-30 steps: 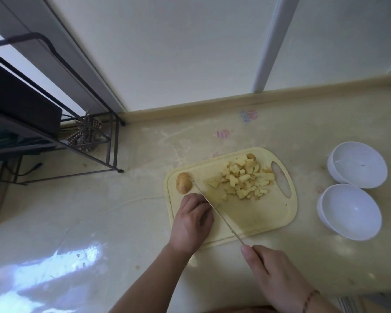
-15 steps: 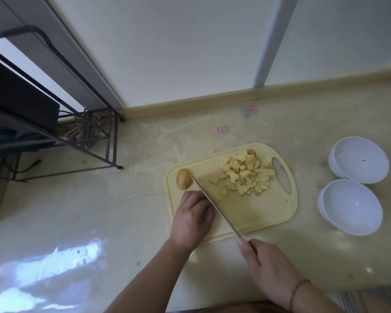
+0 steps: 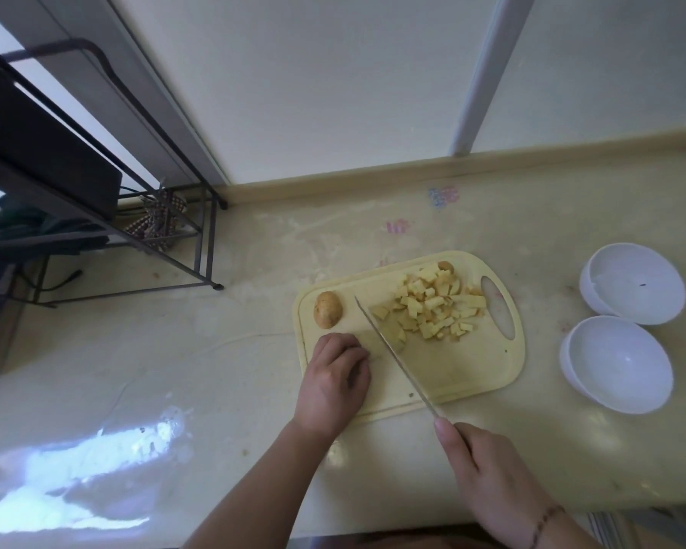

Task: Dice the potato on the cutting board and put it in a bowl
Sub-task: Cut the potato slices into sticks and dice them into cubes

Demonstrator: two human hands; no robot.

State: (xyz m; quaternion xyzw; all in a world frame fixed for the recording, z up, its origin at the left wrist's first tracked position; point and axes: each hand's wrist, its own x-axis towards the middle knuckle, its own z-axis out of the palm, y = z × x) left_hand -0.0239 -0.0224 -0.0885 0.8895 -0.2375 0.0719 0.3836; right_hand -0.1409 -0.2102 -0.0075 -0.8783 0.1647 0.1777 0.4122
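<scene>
A pale yellow cutting board lies on the counter. A heap of diced potato covers its far right part, and a brown potato end piece sits at its far left corner. My left hand rests with curled fingers on the board's near left part; whatever is under it is hidden. My right hand grips a long knife, index finger along the spine, and the blade lies diagonally across the board against the dice. Two empty white bowls stand right of the board, one near and one far.
A black wire rack with dark items stands at the left on the counter. A wall and window frame run along the back. The counter's front edge is just below my arms.
The knife blade has shifted right, pushing loose pieces toward the heap. My left hand has stayed put on the board.
</scene>
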